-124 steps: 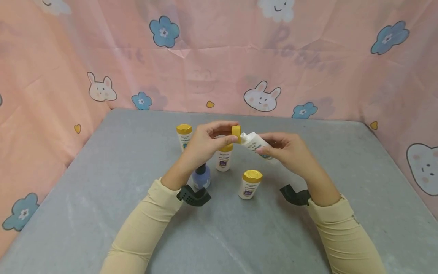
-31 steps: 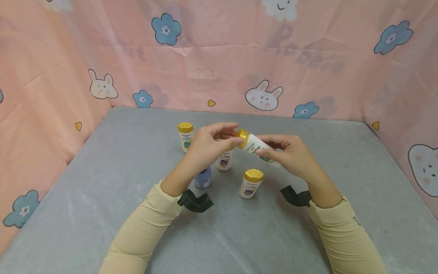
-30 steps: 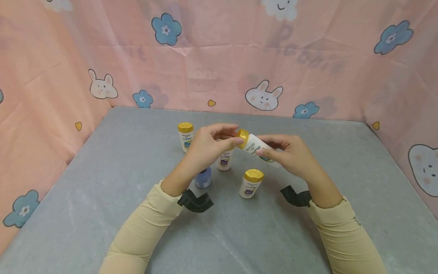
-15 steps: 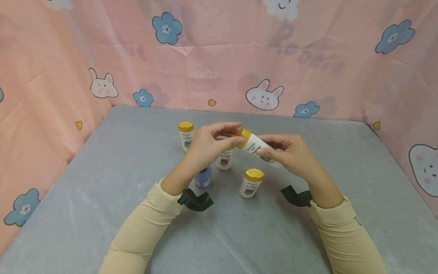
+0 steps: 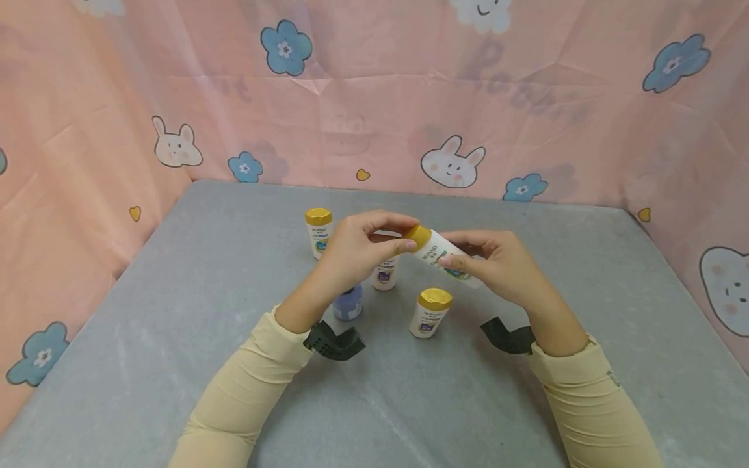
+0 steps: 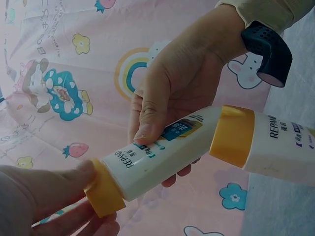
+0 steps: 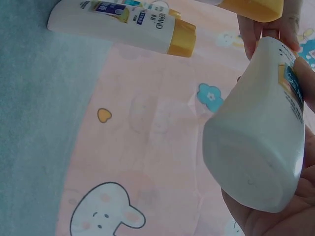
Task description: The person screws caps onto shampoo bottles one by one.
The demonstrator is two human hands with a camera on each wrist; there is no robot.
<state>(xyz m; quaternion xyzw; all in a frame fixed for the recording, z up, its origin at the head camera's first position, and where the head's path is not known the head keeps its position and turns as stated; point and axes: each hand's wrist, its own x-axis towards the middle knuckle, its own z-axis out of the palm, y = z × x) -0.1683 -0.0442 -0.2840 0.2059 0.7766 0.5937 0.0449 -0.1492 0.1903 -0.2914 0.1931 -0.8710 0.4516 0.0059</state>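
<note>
Above the grey table, my right hand point(image 5: 497, 263) grips a white shampoo bottle point(image 5: 432, 250), tilted with its top toward the left. The thumb and fingers of my left hand point(image 5: 357, 246) pinch its gold cap point(image 5: 419, 236). In the left wrist view the cap point(image 6: 103, 189) sits over the top of the bottle point(image 6: 142, 169), and no neck shows between them. The right wrist view looks at the broad base of the bottle point(image 7: 253, 142), with the right palm behind it.
Gold-capped white bottles stand on the table point(image 5: 205, 292): one at back left point(image 5: 318, 235), one partly behind the left hand point(image 5: 384, 274), one in front point(image 5: 429, 318). A blue bottle point(image 5: 348, 304) stands by the left wrist. Pink printed cloth point(image 5: 363, 117) hangs behind.
About four seconds ago the cap was apart from the bottle's bare neck; now it is on it. Over the last second the cap has turned slightly and the left fingers have shifted over it.
</note>
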